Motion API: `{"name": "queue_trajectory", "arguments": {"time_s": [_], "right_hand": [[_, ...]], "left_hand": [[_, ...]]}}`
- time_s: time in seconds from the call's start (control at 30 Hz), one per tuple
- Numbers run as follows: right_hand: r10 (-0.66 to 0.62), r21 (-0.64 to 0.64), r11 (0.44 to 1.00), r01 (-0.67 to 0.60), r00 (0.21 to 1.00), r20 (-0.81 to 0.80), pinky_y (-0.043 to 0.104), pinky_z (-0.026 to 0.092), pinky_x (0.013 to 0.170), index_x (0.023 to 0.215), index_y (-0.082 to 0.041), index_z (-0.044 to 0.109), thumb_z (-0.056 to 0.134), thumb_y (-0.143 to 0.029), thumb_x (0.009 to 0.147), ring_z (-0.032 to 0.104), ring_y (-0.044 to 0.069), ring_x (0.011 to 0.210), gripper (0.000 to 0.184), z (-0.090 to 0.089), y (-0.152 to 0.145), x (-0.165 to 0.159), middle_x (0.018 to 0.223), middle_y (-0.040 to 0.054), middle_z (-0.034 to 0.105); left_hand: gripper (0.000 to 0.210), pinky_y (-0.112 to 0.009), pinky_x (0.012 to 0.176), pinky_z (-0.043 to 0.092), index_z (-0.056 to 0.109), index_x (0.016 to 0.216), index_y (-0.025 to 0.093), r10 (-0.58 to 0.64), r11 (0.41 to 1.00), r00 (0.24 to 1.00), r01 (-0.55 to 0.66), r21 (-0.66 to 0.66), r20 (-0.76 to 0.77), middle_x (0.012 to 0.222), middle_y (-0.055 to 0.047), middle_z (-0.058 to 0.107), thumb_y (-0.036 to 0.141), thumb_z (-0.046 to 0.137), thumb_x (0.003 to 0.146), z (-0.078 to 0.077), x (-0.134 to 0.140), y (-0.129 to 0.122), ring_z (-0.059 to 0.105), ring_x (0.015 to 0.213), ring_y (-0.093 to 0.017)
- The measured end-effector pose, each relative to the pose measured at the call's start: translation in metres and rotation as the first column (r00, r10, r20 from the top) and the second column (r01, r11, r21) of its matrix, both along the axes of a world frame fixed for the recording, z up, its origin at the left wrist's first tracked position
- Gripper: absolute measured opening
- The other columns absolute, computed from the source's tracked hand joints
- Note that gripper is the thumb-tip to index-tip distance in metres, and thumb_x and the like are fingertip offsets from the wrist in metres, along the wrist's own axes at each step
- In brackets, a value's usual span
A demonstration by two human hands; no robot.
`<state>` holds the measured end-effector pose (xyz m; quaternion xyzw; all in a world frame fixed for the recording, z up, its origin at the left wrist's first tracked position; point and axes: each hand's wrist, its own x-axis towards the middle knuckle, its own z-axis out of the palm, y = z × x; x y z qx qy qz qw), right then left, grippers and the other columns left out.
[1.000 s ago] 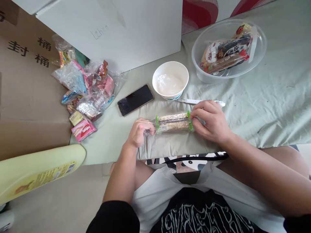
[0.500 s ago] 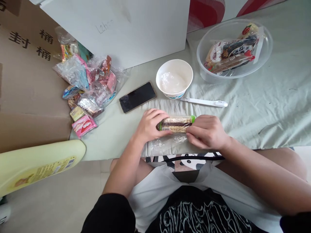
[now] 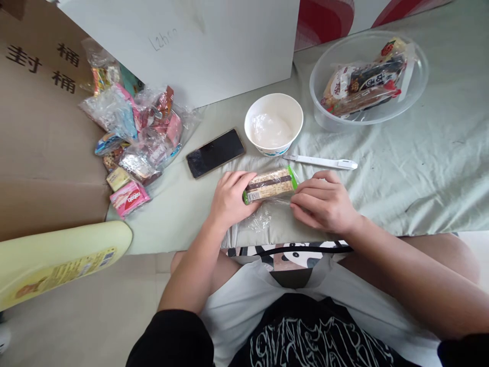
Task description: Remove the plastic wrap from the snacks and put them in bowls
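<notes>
Snack pack (image 3: 269, 184) with green ends sat between the hands, slightly slanted, just in from the near edge of the cloth-covered table (image 3: 401, 173). The left hand (image 3: 231, 199) gripped its left end; the right hand (image 3: 323, 201) pinched clear film by its right end, fingers narrow. On the far side, a phone (image 3: 216, 153), white bowl (image 3: 273, 122) and slim white tool (image 3: 321, 162) left little room; wider cloth stretched right.

Left fingers (image 3: 242, 179) hide part of snack pack (image 3: 269, 184); yellow bottle (image 3: 69, 247) cut by left edge.
</notes>
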<state>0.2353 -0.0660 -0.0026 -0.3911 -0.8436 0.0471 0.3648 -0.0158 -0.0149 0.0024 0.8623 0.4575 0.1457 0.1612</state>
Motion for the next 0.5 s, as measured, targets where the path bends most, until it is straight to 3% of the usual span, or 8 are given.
{"name": "queue_trajectory", "arguments": {"time_s": [0.17,0.3,0.5], "right_hand": [[-0.070,-0.069,0.995,0.076,0.995,0.076,0.040,0.037,0.079,0.093,-0.025,0.072,0.060,-0.027,0.093,0.064,0.021,0.080,0.012,-0.006,0.003,0.005,0.075,0.0000,0.072],[-0.097,-0.038,0.994,0.101,0.991,0.087,0.040,0.037,0.080,0.088,-0.024,0.070,0.060,-0.025,0.093,0.065,0.022,0.086,0.011,-0.006,0.005,0.008,0.080,0.0012,0.074],[-0.248,0.014,0.969,0.248,0.963,0.108,0.041,0.036,0.081,0.081,-0.023,0.065,0.063,-0.021,0.091,0.066,0.024,0.092,0.011,-0.001,0.006,0.009,0.072,-0.0002,0.073]], "left_hand": [[0.054,-0.045,0.097,0.051,0.066,0.126,0.021,-0.002,1.000,1.000,0.002,-0.006,0.009,0.118,-0.010,0.069,0.028,0.079,0.074,0.000,-0.007,0.004,0.061,0.110,-0.030],[0.055,-0.046,0.099,0.049,0.066,0.126,0.021,-0.015,1.000,0.999,0.016,-0.025,0.038,0.119,-0.010,0.069,0.033,0.081,0.074,-0.002,-0.015,0.010,0.062,0.110,-0.030],[0.071,-0.045,0.099,0.049,0.066,0.127,0.019,-0.060,0.992,0.998,0.064,-0.105,0.035,0.116,-0.012,0.070,0.063,0.079,0.073,-0.003,-0.021,0.013,0.061,0.109,-0.031]]}}
